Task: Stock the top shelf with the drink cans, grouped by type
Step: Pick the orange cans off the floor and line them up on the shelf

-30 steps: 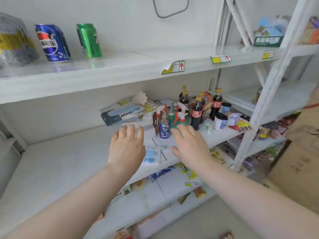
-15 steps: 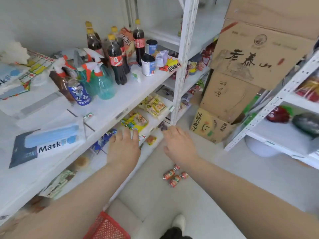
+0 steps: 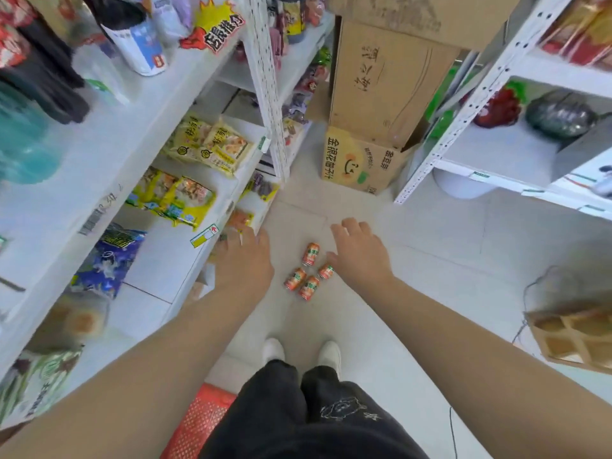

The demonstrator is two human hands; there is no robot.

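Several orange drink cans (image 3: 308, 271) lie on their sides on the pale tiled floor, just ahead of my white shoes. My left hand (image 3: 245, 263) hangs palm down to the left of the cans, fingers apart, holding nothing. My right hand (image 3: 359, 255) hovers palm down to their right, also spread and holding nothing; its thumb side overlaps the edge of the rightmost can (image 3: 326, 271). Both hands are above the cans, not touching them as far as I can see. The top shelf is out of view.
White shelving (image 3: 109, 160) with yellow snack packets runs along the left. Stacked cardboard boxes (image 3: 371, 134) stand ahead, a second white rack (image 3: 496, 150) on the right. A red basket (image 3: 198, 422) sits by my left leg, a cardboard divider tray (image 3: 576, 339) at right.
My view has swung from the upper shelves down to the floor. Both hands dropped from shelf height to either side of the orange cans, still open.
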